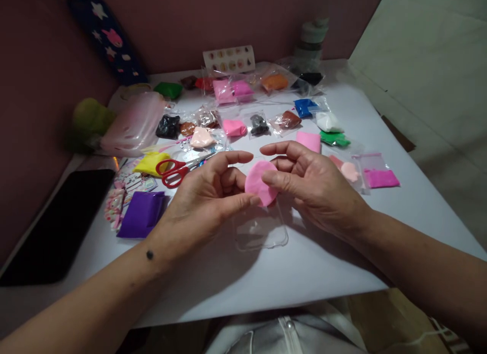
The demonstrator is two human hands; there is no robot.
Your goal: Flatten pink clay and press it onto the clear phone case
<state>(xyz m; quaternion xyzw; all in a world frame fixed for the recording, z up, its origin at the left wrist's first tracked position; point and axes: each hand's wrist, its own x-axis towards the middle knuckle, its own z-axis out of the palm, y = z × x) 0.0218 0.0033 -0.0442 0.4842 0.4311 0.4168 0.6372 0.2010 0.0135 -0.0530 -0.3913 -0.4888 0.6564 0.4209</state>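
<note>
Between my two hands is a flat, roundish piece of pink modelling clay (261,185), held up above the table. My left hand (213,189) pinches its lower left edge, thumb in front and fingers behind. On the other side, my right hand (308,184) grips it with the thumb pressed on its face; both index fingers are raised off it. Under the hands a clear phone case (261,235) lies on the white table, its upper part hidden. Red-handled scissors (177,172) rest just beyond my left hand.
Several bagged lumps of coloured clay spread across the back, among them a purple pack (140,214) and a magenta one (381,178). A black tablet-like slab (57,227) lies at left, near a pink translucent box (133,123). A bottle (312,39) and sticker sheet (229,59) stand behind.
</note>
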